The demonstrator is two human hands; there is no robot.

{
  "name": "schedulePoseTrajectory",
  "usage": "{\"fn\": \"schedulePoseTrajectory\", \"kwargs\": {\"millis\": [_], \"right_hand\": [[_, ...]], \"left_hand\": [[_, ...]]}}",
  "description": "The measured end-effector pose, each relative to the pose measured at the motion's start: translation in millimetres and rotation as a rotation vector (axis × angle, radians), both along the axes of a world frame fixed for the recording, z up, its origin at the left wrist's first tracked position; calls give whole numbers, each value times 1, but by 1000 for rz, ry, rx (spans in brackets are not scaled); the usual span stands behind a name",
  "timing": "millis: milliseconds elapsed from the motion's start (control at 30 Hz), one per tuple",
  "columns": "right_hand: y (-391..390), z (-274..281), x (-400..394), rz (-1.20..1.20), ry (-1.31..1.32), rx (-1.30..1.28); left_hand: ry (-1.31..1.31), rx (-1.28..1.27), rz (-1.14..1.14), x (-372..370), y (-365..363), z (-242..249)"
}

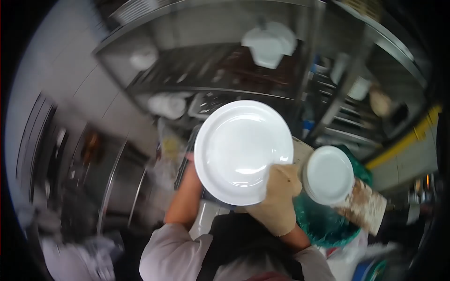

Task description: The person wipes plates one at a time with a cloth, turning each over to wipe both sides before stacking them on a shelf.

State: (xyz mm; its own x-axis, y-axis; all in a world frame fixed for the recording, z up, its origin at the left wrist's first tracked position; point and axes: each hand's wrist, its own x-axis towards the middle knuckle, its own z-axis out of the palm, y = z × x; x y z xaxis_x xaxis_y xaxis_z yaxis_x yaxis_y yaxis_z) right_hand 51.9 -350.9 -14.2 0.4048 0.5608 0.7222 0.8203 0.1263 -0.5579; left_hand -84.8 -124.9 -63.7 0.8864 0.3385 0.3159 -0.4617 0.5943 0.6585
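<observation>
A large round white plate (241, 145) is in front of my chest, its glossy face toward the camera. My left hand (190, 157) supports its left edge; most of that hand is hidden behind the plate. A tan cloth (281, 196) covers my right hand (282, 180) and touches the plate's lower right part. The fingers of my right hand are hidden under the cloth. To the right of the cloth is a stack of smaller white plates (329, 174).
Metal shelves (197, 70) ahead carry white dishes (268, 46) and bowls (167, 106). A green plastic bag (323, 225) lines a container at the lower right, beside a stained board (365, 203). A metal rack (347, 117) stands at the right.
</observation>
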Motion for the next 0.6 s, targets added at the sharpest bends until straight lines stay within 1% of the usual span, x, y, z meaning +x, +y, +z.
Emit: {"fn": "schedulePoseTrajectory", "kwargs": {"millis": [33,67,100,133,167,200,233,267,300,333,367,400,433,467,500,567,600], "right_hand": [[-10,-8,1,-5,-1,-33],[-22,-17,4,-14,7,-66],[-30,-25,7,-7,19,-96],[-40,-34,13,-17,29,-127],[-52,-40,19,-26,35,-155],[-63,-46,28,-42,50,-178],[-77,-51,37,-65,64,-199],[-88,-54,46,-91,79,-220],[-99,-57,55,-116,91,-241],[-107,-59,61,-135,100,-258],[-115,-62,68,-143,105,-276],[-119,-62,72,-154,112,-293],[-122,-63,74,-151,114,-304],[-124,-65,73,-145,116,-313],[-122,-66,71,-134,117,-318],[-111,-66,60,-80,104,-324],[-104,-67,49,-41,92,-324]], "left_hand": [[10,-39,-16,6,-24,-22],[117,-13,-8,13,-48,-46],[292,86,-7,19,-69,-72],[491,257,-34,20,-87,-96],[678,515,-102,12,-100,-117],[823,800,-194,-5,-108,-133],[918,1033,-289,-29,-113,-148],[1002,1177,-347,-57,-115,-160],[1094,1268,-369,-88,-114,-168],[1198,1302,-272,-118,-109,-173],[1287,1229,74,-151,-103,-186],[1351,1330,312,-169,-98,-163],[1308,1485,651,-193,-81,-170],[1237,1513,965,-195,-77,-134],[1265,1561,1276,-184,-88,-84],[948,1456,1595,-150,-90,-13],[823,1496,1645,-131,-87,6]]}}
